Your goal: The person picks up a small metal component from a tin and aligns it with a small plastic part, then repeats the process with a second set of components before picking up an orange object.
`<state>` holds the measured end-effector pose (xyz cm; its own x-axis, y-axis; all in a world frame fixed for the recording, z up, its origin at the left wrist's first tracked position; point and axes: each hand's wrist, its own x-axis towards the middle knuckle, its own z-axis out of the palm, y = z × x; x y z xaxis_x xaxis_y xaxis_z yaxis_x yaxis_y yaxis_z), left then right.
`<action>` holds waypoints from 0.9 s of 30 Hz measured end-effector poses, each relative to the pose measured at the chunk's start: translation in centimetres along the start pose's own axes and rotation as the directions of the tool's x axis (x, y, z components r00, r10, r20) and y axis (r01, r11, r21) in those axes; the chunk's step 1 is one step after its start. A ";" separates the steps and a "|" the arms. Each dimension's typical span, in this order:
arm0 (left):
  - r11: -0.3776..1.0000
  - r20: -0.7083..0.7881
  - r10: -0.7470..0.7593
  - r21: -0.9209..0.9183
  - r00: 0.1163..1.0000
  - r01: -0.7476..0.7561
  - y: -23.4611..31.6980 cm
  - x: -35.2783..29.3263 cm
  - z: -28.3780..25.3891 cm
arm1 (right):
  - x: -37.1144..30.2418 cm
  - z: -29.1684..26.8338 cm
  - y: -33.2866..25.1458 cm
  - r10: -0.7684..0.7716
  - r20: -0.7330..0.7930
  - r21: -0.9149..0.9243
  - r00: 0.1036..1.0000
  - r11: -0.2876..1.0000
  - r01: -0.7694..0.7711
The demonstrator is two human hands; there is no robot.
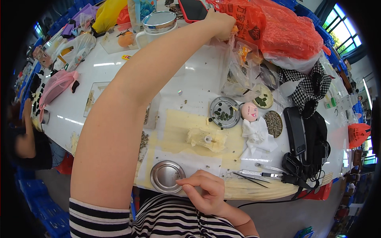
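My left arm stretches far across the table, and my left hand (222,25) is beside the red plastic bags (291,33). A twisted pinkish plastic neck (233,36) shows just under that hand; its fingers are mostly hidden. At the near edge my right hand (204,193) is closed, thumb and forefinger brought together over the right rim of a round silver tin (166,177). Whatever may be between those fingertips is too small to make out. Beyond the tin lies a yellowish translucent lump (202,139) with a small pale peg-like piece in it, on yellow-stained paper.
A clear round dish with dark green pieces (224,113) stands right of centre, near a pink round case (249,112), crumpled tissue (256,133) and a tin of grains (273,123). Tweezers (252,179), a knife (254,173) and a black strapped device (307,158) lie at right.
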<state>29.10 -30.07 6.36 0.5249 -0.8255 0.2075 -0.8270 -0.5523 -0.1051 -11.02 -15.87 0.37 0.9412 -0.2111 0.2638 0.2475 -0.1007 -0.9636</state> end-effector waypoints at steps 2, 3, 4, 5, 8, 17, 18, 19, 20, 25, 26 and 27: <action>0.999 -0.036 -0.002 -0.036 0.999 0.000 -0.3 -0.2 -0.5 | 0.0 0.1 -0.1 -0.001 -0.005 -0.015 1.000 1.000 0.001; 0.998 -0.054 -0.023 -0.063 0.998 0.019 -0.5 -0.1 -0.7 | 0.0 0.2 0.0 -0.014 -0.010 -0.024 1.000 1.000 0.014; 0.995 -0.073 -0.044 -0.090 0.996 0.037 -0.5 0.0 -1.0 | 0.0 0.3 0.0 -0.027 -0.015 -0.034 1.000 0.999 0.027; 0.991 -0.090 -0.064 -0.119 0.994 0.053 -0.4 0.1 -1.3 | 0.0 0.3 0.1 -0.039 -0.022 -0.045 0.999 0.998 0.038; 0.975 -0.064 -0.110 -0.200 0.992 0.095 -1.2 1.6 -2.8 | 0.0 0.4 0.1 -0.034 -0.022 -0.069 0.999 0.997 0.033; 0.469 -0.037 0.118 -0.879 0.992 -0.088 -8.0 -6.7 -12.9 | 0.0 0.5 0.0 -0.030 -0.026 -0.082 0.999 0.996 0.027; 0.467 -0.022 0.098 -0.882 0.995 -0.066 -9.0 -8.6 -14.6 | 0.0 0.3 0.1 -0.025 -0.034 -0.086 0.999 0.996 0.022; 0.464 -0.008 0.077 -0.885 0.997 -0.044 -10.2 -10.6 -16.0 | -0.1 0.1 0.2 -0.020 -0.043 -0.091 0.999 0.996 0.016; 0.521 -0.017 0.009 -0.854 1.000 -0.019 -11.6 -12.8 -17.4 | -0.2 -0.1 0.3 -0.013 -0.053 -0.096 0.998 0.995 0.008; 0.567 -0.125 -0.467 -0.802 0.875 0.188 -22.1 -28.3 -18.8 | -0.1 0.9 -0.3 0.032 -0.066 -0.104 0.997 0.994 -0.039; 0.625 -0.129 -0.513 -0.733 0.848 0.267 -25.4 -32.8 -18.2 | -0.2 1.1 -0.5 0.033 -0.044 -0.102 0.998 0.994 -0.038; 0.669 -0.136 -0.550 -0.662 0.824 0.338 -28.4 -36.4 -17.0 | -0.1 1.1 -0.4 0.037 -0.031 -0.109 0.999 0.993 -0.041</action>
<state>30.00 17.66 18.34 0.8600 -0.3610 0.3606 -0.5096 -0.5712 0.6435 -10.97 -14.69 0.69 0.9421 -0.2450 0.2288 0.1827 -0.1972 -0.9632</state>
